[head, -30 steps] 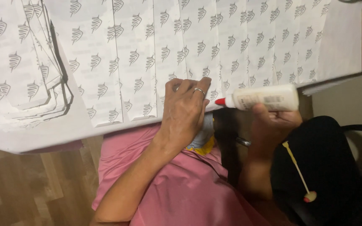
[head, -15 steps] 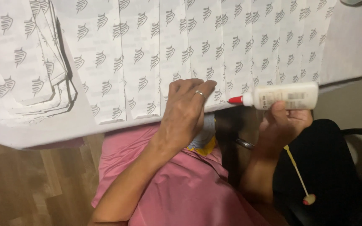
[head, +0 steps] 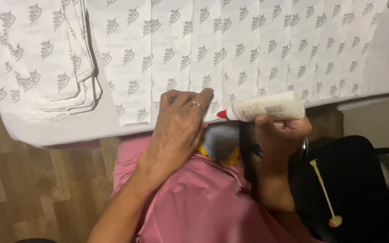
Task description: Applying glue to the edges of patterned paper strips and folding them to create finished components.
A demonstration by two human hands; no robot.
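Note:
My left hand (head: 178,123), with a ring on one finger, lies flat on the near edge of white printed paper sheets (head: 248,49) that overlap in a row on the table. My right hand (head: 280,130) grips a white glue bottle (head: 266,106) held sideways. Its red nozzle (head: 222,114) points left and touches the paper edge just beside my left fingertips. A pink garment (head: 194,198) covers my lap below.
A stack of the same printed sheets (head: 41,67) lies at the table's left end. A black chair (head: 352,180) stands at my right, with a thin stick with a round tip (head: 325,193) on it. Wooden floor (head: 32,189) shows at the lower left.
The view has shifted, so the hands sit lower in frame. The bottle's nozzle has drawn left, closer to my left fingertips at the paper edge.

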